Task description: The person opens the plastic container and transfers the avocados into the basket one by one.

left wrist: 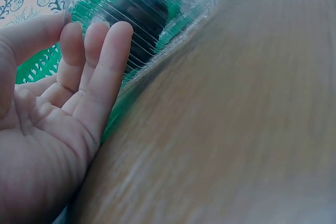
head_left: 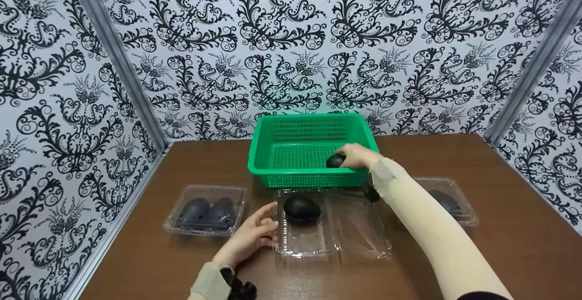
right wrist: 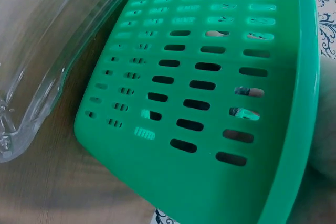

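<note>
In the head view my right hand (head_left: 357,155) reaches over the front right rim of the green basket (head_left: 313,172) and grips a dark, smooth avocado (head_left: 335,160) inside it. The right wrist view shows mostly the basket's slotted wall (right wrist: 194,85), which hides the fingers. Before the basket lies an opened clear clamshell box (head_left: 304,244), its lid (head_left: 361,229) folded out to the right. Another dark avocado (head_left: 302,209) sits in the box's far half. My left hand (head_left: 254,234) touches the box's left side with loosely extended fingers (left wrist: 113,51).
A closed clear box (head_left: 205,232) with two dark avocados stands on the left of the brown table (head_left: 150,263). On the right, partly behind my right arm, is another clear box (head_left: 459,200) with a dark fruit showing. Patterned walls (head_left: 291,54) enclose the table's back and sides.
</note>
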The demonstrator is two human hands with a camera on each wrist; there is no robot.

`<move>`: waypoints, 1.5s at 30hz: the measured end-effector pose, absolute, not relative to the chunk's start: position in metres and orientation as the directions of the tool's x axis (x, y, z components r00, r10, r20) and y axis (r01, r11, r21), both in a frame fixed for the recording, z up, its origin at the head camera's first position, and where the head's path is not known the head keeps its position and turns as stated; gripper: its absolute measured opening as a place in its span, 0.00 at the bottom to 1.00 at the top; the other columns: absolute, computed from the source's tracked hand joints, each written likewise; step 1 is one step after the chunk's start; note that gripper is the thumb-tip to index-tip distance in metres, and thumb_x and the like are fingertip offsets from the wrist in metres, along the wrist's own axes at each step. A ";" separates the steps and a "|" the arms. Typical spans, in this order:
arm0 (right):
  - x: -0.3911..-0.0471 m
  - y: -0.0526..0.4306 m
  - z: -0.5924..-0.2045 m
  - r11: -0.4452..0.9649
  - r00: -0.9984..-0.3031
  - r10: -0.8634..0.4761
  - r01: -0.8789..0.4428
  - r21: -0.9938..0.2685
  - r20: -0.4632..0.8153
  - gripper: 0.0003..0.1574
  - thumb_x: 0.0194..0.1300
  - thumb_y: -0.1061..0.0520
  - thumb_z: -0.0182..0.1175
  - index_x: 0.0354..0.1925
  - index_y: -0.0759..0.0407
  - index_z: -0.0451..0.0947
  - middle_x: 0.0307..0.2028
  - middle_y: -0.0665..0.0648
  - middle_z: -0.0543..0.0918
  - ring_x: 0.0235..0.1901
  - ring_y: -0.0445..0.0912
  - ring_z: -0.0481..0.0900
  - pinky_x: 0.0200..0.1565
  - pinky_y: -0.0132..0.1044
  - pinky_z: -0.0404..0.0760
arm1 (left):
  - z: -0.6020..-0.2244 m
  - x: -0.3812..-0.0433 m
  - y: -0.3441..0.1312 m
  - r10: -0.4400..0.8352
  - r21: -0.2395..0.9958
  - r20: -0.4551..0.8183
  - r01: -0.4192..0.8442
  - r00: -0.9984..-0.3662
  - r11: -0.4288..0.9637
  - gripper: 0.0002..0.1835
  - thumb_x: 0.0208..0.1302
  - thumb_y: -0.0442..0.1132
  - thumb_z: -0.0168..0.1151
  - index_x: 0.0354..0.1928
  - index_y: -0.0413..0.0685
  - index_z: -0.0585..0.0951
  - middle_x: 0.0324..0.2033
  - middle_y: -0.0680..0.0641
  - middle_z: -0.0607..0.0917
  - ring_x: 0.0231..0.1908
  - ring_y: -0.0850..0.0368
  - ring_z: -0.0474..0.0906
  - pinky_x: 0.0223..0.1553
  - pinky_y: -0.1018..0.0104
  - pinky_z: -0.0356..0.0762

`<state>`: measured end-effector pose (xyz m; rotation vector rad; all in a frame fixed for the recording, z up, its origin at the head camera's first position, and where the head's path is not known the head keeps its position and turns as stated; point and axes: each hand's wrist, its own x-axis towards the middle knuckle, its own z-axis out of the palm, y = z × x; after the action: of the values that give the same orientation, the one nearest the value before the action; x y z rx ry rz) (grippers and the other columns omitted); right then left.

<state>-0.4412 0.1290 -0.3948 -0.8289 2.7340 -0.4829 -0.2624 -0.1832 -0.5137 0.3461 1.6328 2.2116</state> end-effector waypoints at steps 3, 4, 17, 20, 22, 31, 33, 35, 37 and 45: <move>-0.441 0.129 -0.395 0.795 -0.818 -0.559 -0.483 -0.367 -0.136 0.34 0.61 0.58 0.63 0.62 0.72 0.70 0.57 0.71 0.75 0.55 0.63 0.73 0.53 0.53 0.75 | -0.514 -0.262 -0.183 0.431 0.954 -0.020 -0.147 -0.902 -0.263 0.37 0.69 0.29 0.53 0.75 0.41 0.48 0.28 0.50 0.74 0.28 0.60 0.75 0.31 0.65 0.83; -0.441 0.129 -0.395 0.800 -0.822 -0.553 -0.477 -0.364 -0.139 0.34 0.61 0.58 0.63 0.62 0.72 0.70 0.57 0.71 0.75 0.56 0.63 0.73 0.54 0.54 0.75 | -0.513 -0.262 -0.183 0.431 0.953 -0.020 -0.147 -0.902 -0.264 0.37 0.69 0.29 0.53 0.75 0.41 0.48 0.28 0.50 0.74 0.28 0.60 0.75 0.32 0.65 0.83; -0.440 0.127 -0.396 0.847 -0.857 -0.478 -0.393 -0.357 -0.192 0.33 0.61 0.57 0.62 0.63 0.69 0.70 0.61 0.71 0.72 0.61 0.63 0.68 0.59 0.54 0.71 | -0.514 -0.261 -0.185 0.430 0.953 0.000 -0.130 -0.903 -0.272 0.37 0.69 0.29 0.53 0.74 0.39 0.48 0.28 0.50 0.74 0.28 0.60 0.75 0.32 0.63 0.83; -0.440 0.126 -0.397 0.846 -0.855 -0.481 -0.394 -0.360 -0.194 0.33 0.60 0.58 0.62 0.62 0.69 0.71 0.60 0.70 0.72 0.60 0.62 0.69 0.58 0.54 0.72 | -0.515 -0.261 -0.186 0.430 0.954 -0.001 -0.129 -0.903 -0.270 0.37 0.69 0.29 0.53 0.74 0.40 0.48 0.28 0.50 0.75 0.29 0.60 0.76 0.33 0.63 0.83; -0.440 0.126 -0.396 0.845 -0.852 -0.484 -0.396 -0.359 -0.201 0.33 0.61 0.58 0.61 0.63 0.69 0.70 0.61 0.70 0.72 0.61 0.63 0.68 0.58 0.54 0.71 | -0.515 -0.262 -0.186 0.429 0.956 0.000 -0.126 -0.903 -0.265 0.37 0.69 0.29 0.53 0.75 0.40 0.48 0.28 0.50 0.74 0.29 0.59 0.76 0.33 0.63 0.83; -0.441 0.129 -0.396 0.840 -0.847 -0.494 -0.408 -0.356 -0.195 0.33 0.59 0.61 0.59 0.63 0.69 0.70 0.61 0.70 0.72 0.60 0.62 0.69 0.55 0.51 0.72 | -0.514 -0.265 -0.185 0.429 0.960 -0.004 -0.124 -0.903 -0.253 0.37 0.69 0.30 0.54 0.75 0.41 0.49 0.27 0.50 0.74 0.28 0.59 0.75 0.32 0.63 0.82; -0.441 0.129 -0.396 0.838 -0.847 -0.497 -0.412 -0.359 -0.188 0.33 0.59 0.61 0.59 0.62 0.70 0.70 0.60 0.70 0.73 0.59 0.62 0.69 0.53 0.50 0.73 | -0.514 -0.265 -0.185 0.426 0.959 -0.012 -0.131 -0.905 -0.252 0.38 0.69 0.30 0.54 0.75 0.41 0.49 0.27 0.50 0.74 0.28 0.59 0.75 0.32 0.64 0.82; -0.440 0.130 -0.396 0.839 -0.850 -0.491 -0.403 -0.365 -0.191 0.33 0.59 0.61 0.59 0.62 0.69 0.71 0.60 0.69 0.73 0.59 0.61 0.70 0.51 0.49 0.73 | -0.514 -0.265 -0.184 0.424 0.958 -0.015 -0.135 -0.906 -0.255 0.38 0.68 0.30 0.55 0.75 0.41 0.48 0.27 0.50 0.74 0.28 0.59 0.74 0.32 0.63 0.82; -0.440 0.130 -0.397 0.843 -0.853 -0.484 -0.394 -0.367 -0.195 0.32 0.60 0.61 0.59 0.62 0.69 0.71 0.60 0.69 0.73 0.58 0.61 0.71 0.50 0.48 0.73 | -0.514 -0.264 -0.184 0.422 0.956 -0.019 -0.140 -0.906 -0.256 0.38 0.68 0.30 0.55 0.75 0.41 0.48 0.27 0.50 0.74 0.29 0.59 0.74 0.33 0.63 0.82; -0.442 0.129 -0.400 0.844 -0.853 -0.484 -0.395 -0.362 -0.198 0.30 0.62 0.61 0.57 0.62 0.69 0.71 0.60 0.70 0.73 0.57 0.61 0.70 0.45 0.45 0.72 | -0.516 -0.263 -0.184 0.419 0.956 -0.017 -0.138 -0.908 -0.260 0.38 0.67 0.30 0.56 0.75 0.41 0.49 0.27 0.50 0.74 0.29 0.59 0.74 0.33 0.64 0.81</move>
<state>-0.4420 0.1293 -0.4000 -0.6673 2.7406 -0.4508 -0.2634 -0.1841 -0.5157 0.3415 1.6460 2.2203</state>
